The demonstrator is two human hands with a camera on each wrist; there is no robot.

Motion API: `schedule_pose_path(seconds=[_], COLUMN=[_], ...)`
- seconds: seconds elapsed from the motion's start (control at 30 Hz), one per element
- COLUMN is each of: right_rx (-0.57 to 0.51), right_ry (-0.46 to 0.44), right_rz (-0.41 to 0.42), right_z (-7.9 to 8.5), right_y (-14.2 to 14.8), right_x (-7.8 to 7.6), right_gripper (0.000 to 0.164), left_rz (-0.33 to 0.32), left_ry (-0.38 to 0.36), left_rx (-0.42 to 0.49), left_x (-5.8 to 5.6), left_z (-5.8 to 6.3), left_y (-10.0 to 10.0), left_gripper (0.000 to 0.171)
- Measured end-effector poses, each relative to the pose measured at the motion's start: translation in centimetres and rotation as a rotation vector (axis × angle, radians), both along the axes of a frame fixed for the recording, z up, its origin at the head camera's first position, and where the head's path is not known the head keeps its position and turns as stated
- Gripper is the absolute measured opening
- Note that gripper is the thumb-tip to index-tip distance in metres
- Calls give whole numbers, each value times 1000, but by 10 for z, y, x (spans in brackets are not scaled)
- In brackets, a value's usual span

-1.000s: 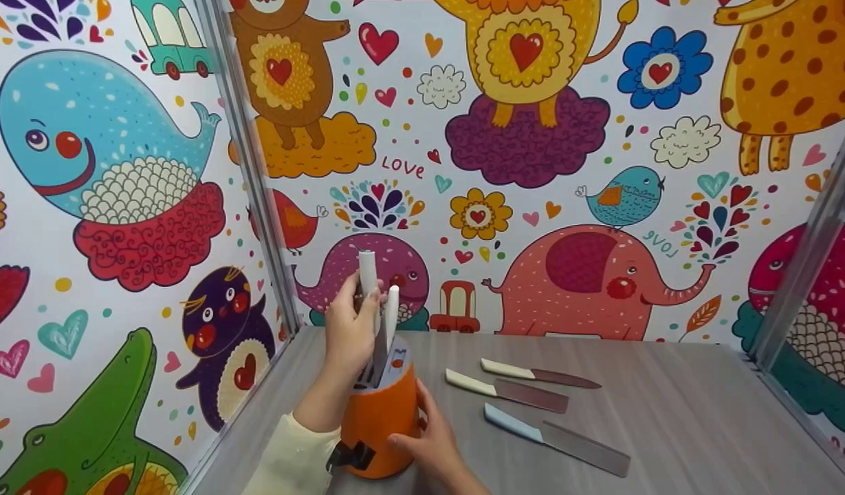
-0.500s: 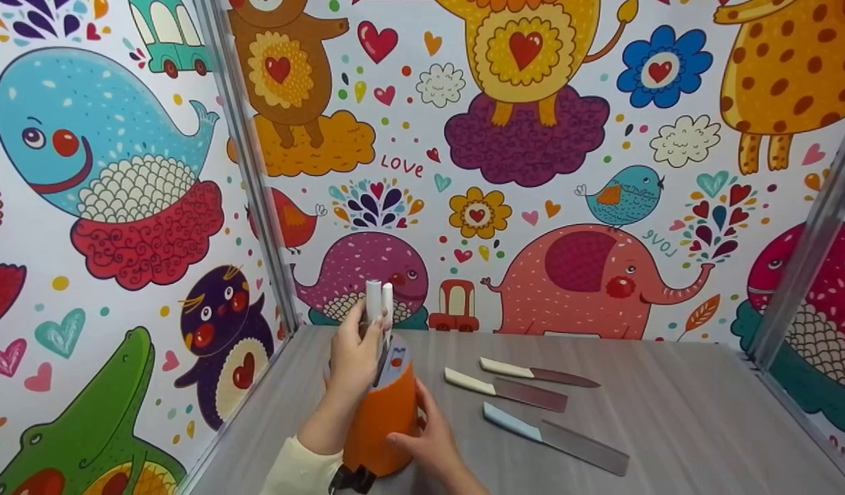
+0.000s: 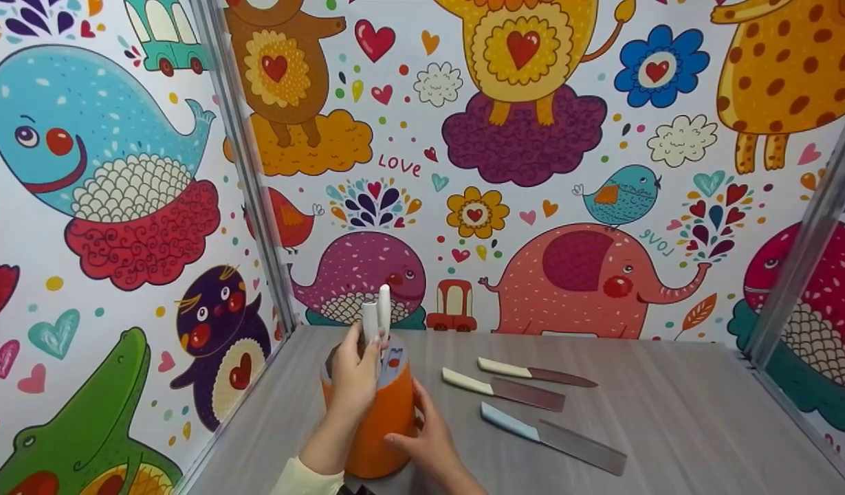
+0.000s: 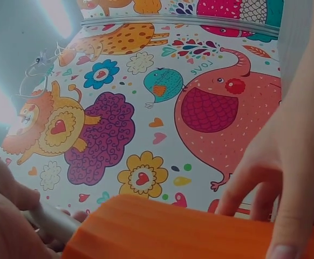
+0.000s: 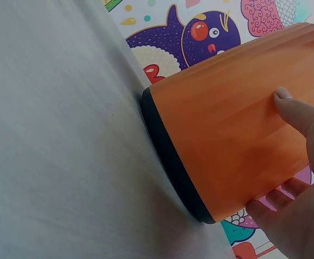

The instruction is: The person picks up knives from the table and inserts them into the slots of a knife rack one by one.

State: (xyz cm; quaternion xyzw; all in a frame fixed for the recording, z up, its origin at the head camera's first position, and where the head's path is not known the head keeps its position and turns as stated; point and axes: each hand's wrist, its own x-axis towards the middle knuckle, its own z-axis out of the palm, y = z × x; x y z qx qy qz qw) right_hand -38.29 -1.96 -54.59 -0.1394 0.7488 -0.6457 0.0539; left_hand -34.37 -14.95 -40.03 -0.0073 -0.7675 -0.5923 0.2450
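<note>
An orange knife block [image 3: 384,430] with a grey slotted top stands upright on the table. My left hand [image 3: 354,377] grips the pale grey handle of a knife [image 3: 370,317], whose blade is out of sight down in the block. Beside that handle a second white-handled knife [image 3: 384,302] stands in the block. My right hand [image 3: 433,438] holds the block's right side. In the right wrist view, the thumb [image 5: 300,113] lies on one side of the block and the fingers curl along the other. The left wrist view shows part of the gripped handle [image 4: 57,222].
Three knives lie on the grey table to the right: a cream-handled pointed knife [image 3: 532,371], a cream-handled broad knife [image 3: 505,389] and a blue-handled cleaver [image 3: 553,437]. Walls with cartoon animals enclose the table behind and at both sides.
My left hand has come down with the knife, and its blade, partly visible above the block before, has sunk into it. My right hand keeps its hold on the block.
</note>
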Motion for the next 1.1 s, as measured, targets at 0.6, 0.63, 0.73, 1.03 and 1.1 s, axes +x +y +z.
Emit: schedule_pose_path(seconds=[0.6,0.63,0.73,1.03,1.1], right_rx=[-44,-45,-48,-44,-43], right_ry=[-65,-71,-75,-50,-51], right_rz=[-13,-16,-10,-17,-21], right_z=[3,3,2,-2,-3], right_y=[-1,-1,0,1,-2], right_x=[0,-1,-1,-2,-1], right_gripper=[108,108,108,107,107], left_rz=[333,343,286,-101,-137], left_ry=[400,432,434,218,210], left_rx=[-131,-158,-181,132,156], left_x=[-7,-8,-13,-26,-26], left_z=[-33,-39,-61,-117,-122], left_y=[-25,-30,-45,-77,-80], left_gripper=[47,52,70,95,98])
